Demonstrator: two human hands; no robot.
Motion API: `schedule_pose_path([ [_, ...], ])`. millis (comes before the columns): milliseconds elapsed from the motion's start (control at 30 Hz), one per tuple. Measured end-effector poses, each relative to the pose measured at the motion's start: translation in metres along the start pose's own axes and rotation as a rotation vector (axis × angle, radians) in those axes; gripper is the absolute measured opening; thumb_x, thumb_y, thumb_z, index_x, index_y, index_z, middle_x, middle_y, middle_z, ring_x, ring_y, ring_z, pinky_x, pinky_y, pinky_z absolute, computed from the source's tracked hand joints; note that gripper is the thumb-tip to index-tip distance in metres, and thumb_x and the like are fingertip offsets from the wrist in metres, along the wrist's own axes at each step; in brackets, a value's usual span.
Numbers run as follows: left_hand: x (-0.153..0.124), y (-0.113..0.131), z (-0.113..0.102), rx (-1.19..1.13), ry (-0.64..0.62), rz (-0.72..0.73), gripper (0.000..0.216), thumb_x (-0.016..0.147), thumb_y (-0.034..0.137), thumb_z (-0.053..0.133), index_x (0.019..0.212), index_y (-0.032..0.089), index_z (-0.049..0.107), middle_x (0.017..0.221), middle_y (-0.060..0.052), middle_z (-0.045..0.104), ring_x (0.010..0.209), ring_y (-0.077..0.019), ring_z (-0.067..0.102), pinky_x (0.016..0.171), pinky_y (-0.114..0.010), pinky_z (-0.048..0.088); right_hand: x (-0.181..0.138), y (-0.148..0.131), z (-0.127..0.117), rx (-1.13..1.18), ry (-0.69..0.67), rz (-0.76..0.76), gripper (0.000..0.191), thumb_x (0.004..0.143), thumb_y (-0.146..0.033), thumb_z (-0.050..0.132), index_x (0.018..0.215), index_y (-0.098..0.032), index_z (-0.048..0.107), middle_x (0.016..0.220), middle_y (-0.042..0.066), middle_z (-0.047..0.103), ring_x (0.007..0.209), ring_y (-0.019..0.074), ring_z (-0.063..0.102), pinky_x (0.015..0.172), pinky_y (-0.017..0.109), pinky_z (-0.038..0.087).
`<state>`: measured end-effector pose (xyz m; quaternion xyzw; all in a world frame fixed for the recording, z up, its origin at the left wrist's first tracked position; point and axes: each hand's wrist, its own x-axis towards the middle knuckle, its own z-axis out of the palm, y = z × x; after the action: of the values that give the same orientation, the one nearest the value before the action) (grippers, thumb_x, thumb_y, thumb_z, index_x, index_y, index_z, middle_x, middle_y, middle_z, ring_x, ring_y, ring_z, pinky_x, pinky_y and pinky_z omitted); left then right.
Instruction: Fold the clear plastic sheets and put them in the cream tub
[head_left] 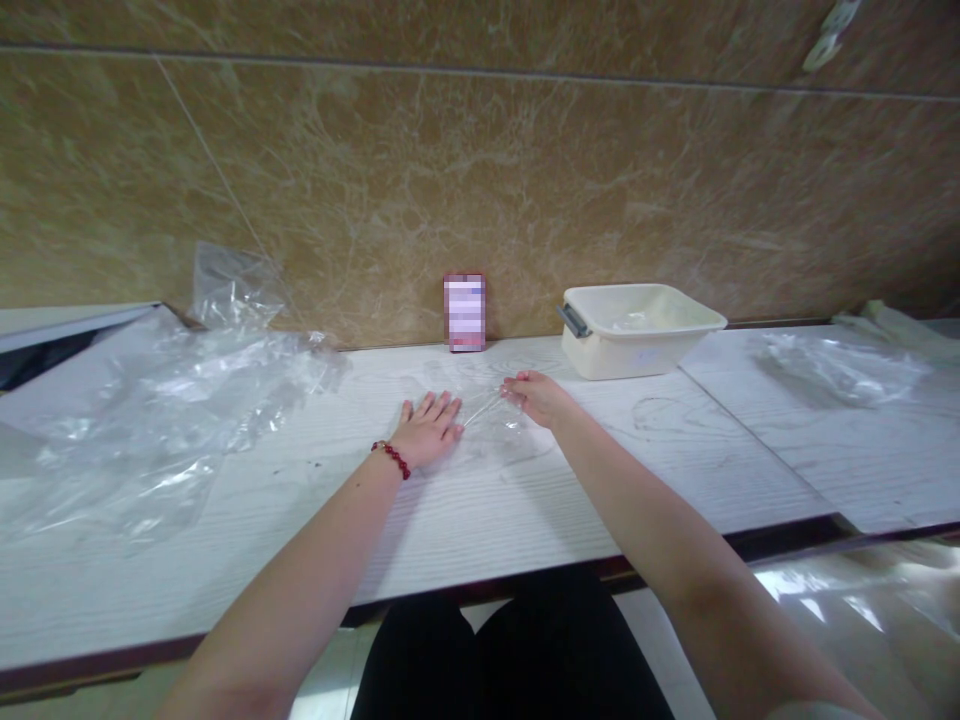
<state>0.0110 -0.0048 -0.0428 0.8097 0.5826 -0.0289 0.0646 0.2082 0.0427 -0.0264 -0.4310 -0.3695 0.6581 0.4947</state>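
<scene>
In front of me a clear plastic bag lies on the white wood-grain table. My left hand, with a red bead bracelet at its wrist, rests flat on the bag's left part, fingers spread. At the bag's right side, my right hand pinches the film between thumb and fingers, and creases run from there toward the left hand. The bag's exact outline is hard to make out against the pale tabletop.
A heap of clear plastic bags covers the table's left side, beside a white box. Against the marbled wall leans a phone. A cream plastic bin with a grey handle stands right of it. More clear plastic lies far right.
</scene>
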Motion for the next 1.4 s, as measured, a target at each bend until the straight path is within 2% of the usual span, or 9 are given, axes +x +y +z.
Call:
schedule_pose_path([
  [200, 0.000, -0.001, 0.000, 0.016, 0.000, 0.004, 0.055, 0.082, 0.046, 0.014, 0.131, 0.022, 0.017, 0.139, -0.002, 0.013, 0.126, -0.0249, 0.010, 0.096, -0.052, 0.008, 0.016, 0.005, -0.019, -0.623, 0.283, -0.297, 0.015, 0.057, -0.012, 0.055, 0.069, -0.016, 0.048, 0.061, -0.004, 0.049, 0.057, 0.0083, 0.049, 0.059, 0.022, 0.040],
  [433, -0.001, -0.010, -0.001, -0.014, -0.031, 0.052, 0.057, 0.080, 0.051, 0.016, 0.131, 0.026, 0.018, 0.139, -0.001, 0.011, 0.126, -0.0253, 0.009, 0.097, -0.051, 0.011, 0.015, -0.005, -0.033, -1.419, 0.298, -0.510, 0.020, 0.067, -0.014, 0.047, 0.083, -0.015, 0.059, 0.095, 0.007, 0.055, 0.093, 0.0162, 0.049, 0.083, 0.027, 0.035],
  [533, -0.004, -0.009, -0.005, -0.016, 0.000, 0.044, 0.058, 0.079, 0.053, 0.018, 0.131, 0.025, 0.018, 0.139, -0.003, 0.012, 0.126, -0.0266, 0.009, 0.096, -0.051, 0.014, 0.009, -0.005, -0.024, -1.509, 0.173, -0.595, 0.028, 0.076, -0.015, 0.036, 0.095, -0.015, 0.056, 0.105, 0.008, 0.054, 0.101, 0.0155, 0.046, 0.088, 0.028, 0.032],
  [667, -0.008, 0.003, -0.007, 0.003, 0.079, 0.086, 0.059, 0.080, 0.053, 0.014, 0.131, 0.024, 0.017, 0.138, -0.006, 0.015, 0.126, -0.0253, 0.008, 0.097, -0.051, 0.009, 0.004, 0.006, -0.009, -1.638, -0.071, -0.458, 0.034, 0.083, -0.021, 0.028, 0.110, -0.021, 0.048, 0.113, 0.005, 0.052, 0.109, 0.0174, 0.042, 0.094, 0.043, 0.022],
  [933, -0.012, 0.015, -0.002, -0.004, -0.022, 0.205, 0.079, 0.068, 0.070, 0.018, 0.132, 0.023, 0.015, 0.139, -0.008, 0.008, 0.126, -0.0278, 0.004, 0.097, -0.049, 0.005, 0.012, 0.011, -0.013, -1.741, -0.033, -0.401, 0.040, 0.087, -0.032, 0.017, 0.120, -0.025, 0.039, 0.129, 0.003, 0.036, 0.121, 0.0196, 0.024, 0.093, 0.055, 0.009],
  [1067, -0.014, 0.014, -0.003, -0.008, -0.015, 0.203, 0.081, 0.066, 0.072, 0.017, 0.132, 0.024, 0.014, 0.139, -0.008, 0.008, 0.126, -0.0277, 0.005, 0.098, -0.048, 0.007, 0.011, 0.015, -0.006, -1.728, 0.008, -0.464, 0.044, 0.086, -0.033, 0.019, 0.125, -0.019, 0.033, 0.132, 0.005, 0.031, 0.123, 0.0202, 0.019, 0.097, 0.046, 0.012],
  [1167, -0.014, 0.014, -0.004, -0.006, -0.013, 0.191, 0.089, 0.062, 0.074, 0.020, 0.133, 0.020, 0.011, 0.139, -0.009, 0.006, 0.126, -0.0275, 0.005, 0.098, -0.045, 0.008, 0.004, 0.025, 0.006, -1.751, -0.115, -0.519, 0.047, 0.086, -0.035, 0.016, 0.128, -0.019, 0.029, 0.134, 0.003, 0.027, 0.123, 0.0174, 0.017, 0.099, 0.039, 0.013],
  [1267, -0.013, 0.012, -0.003, 0.004, -0.028, 0.131, 0.096, 0.057, 0.077, 0.026, 0.133, 0.020, 0.008, 0.139, -0.011, 0.004, 0.125, -0.0302, 0.002, 0.097, -0.047, 0.006, -0.001, 0.032, 0.012, -1.828, -0.157, -0.442, 0.051, 0.084, -0.044, 0.015, 0.130, -0.024, 0.023, 0.137, 0.002, 0.019, 0.124, 0.0193, 0.014, 0.098, 0.041, 0.012],
  [1400, -0.011, 0.009, 0.000, 0.013, -0.062, 0.076, 0.099, 0.054, 0.078, 0.030, 0.133, 0.022, 0.005, 0.139, -0.012, 0.001, 0.125, -0.0321, 0.000, 0.096, -0.051, 0.004, 0.005, 0.031, 0.007, -1.883, -0.056, -0.321, 0.060, 0.079, -0.057, 0.010, 0.132, -0.029, 0.015, 0.139, 0.000, 0.011, 0.125, 0.0230, 0.007, 0.097, 0.046, 0.008],
])
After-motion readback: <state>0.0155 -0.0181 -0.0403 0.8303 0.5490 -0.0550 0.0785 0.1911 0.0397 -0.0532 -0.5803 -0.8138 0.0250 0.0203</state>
